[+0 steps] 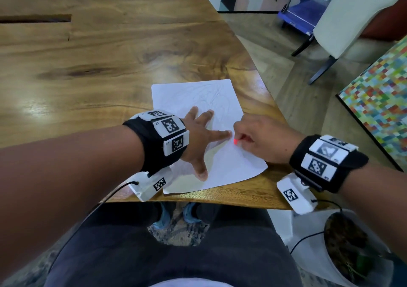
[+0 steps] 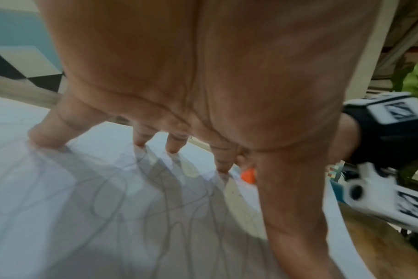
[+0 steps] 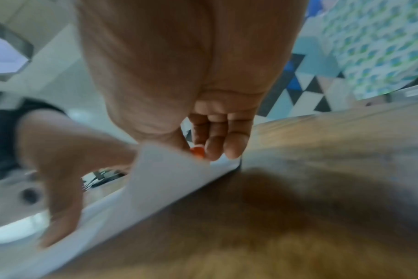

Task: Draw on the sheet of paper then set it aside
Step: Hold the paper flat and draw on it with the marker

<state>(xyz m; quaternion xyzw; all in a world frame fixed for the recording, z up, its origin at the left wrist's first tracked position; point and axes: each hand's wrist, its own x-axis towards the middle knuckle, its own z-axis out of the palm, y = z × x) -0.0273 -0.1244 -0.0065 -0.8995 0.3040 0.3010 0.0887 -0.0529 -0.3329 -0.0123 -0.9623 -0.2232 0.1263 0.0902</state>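
Observation:
A white sheet of paper (image 1: 198,101) with faint pencil scribbles lies on the wooden table (image 1: 99,55), near its front right corner. My left hand (image 1: 204,136) is spread on the sheet, its straight fingertips (image 2: 45,139) pressing down on the paper (image 2: 84,217). My right hand (image 1: 253,136) is at the sheet's right edge, fingers curled round a pencil whose red-orange end (image 1: 235,141) sticks out toward the left hand. That orange end (image 3: 198,152) shows between thumb and fingers over the paper (image 3: 155,179). The pencil's tip is hidden.
The table's front and right edges run close to the sheet. A dark slot (image 1: 35,19) cuts the tabletop at the far left. Off the table stand a white chair (image 1: 343,22), a colourful mosaic surface (image 1: 381,101), a blue cart (image 1: 304,11) and a potted plant (image 1: 345,249).

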